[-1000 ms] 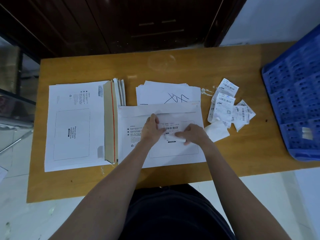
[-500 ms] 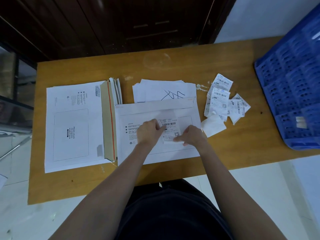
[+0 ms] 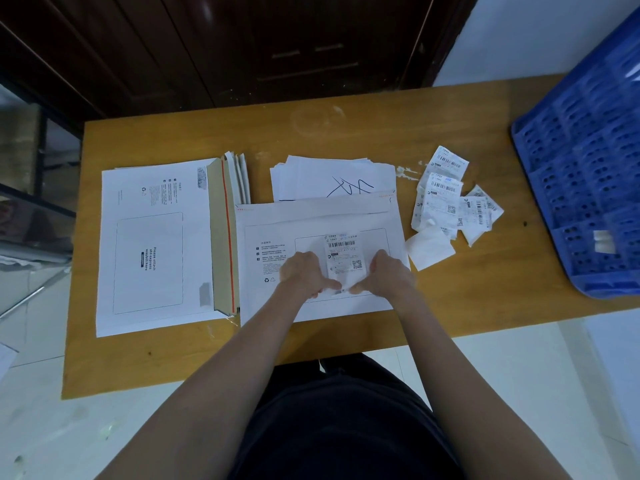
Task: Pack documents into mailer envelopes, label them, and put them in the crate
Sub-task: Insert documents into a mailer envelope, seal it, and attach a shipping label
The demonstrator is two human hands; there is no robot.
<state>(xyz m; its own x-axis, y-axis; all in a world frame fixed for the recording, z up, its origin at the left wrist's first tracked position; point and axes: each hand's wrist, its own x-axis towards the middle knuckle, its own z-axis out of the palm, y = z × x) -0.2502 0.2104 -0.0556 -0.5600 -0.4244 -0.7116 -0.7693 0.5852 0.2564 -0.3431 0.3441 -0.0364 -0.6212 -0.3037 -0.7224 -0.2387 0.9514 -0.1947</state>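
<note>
A white mailer envelope (image 3: pixel 311 220) lies flat in the middle of the wooden table (image 3: pixel 346 133). A barcode label (image 3: pixel 343 252) sits on its waybill box. My left hand (image 3: pixel 304 271) and my right hand (image 3: pixel 388 271) flank the label's near end, and both thumbs and fingertips pinch the label's lower edge against the envelope. A blue plastic crate (image 3: pixel 585 174) stands at the table's right end.
A stack of white mailers (image 3: pixel 152 244) with a brown flap lies at the left. Loose documents (image 3: pixel 329 178) lie behind the envelope. Several barcode labels (image 3: pixel 446 199) and a blank backing sheet (image 3: pixel 429 249) lie at the right. A dark cabinet stands behind the table.
Both hands slid down toward me along the label, from its upper part to its lower edge, so more of the label shows flat on the envelope. The camera shifted slightly left.
</note>
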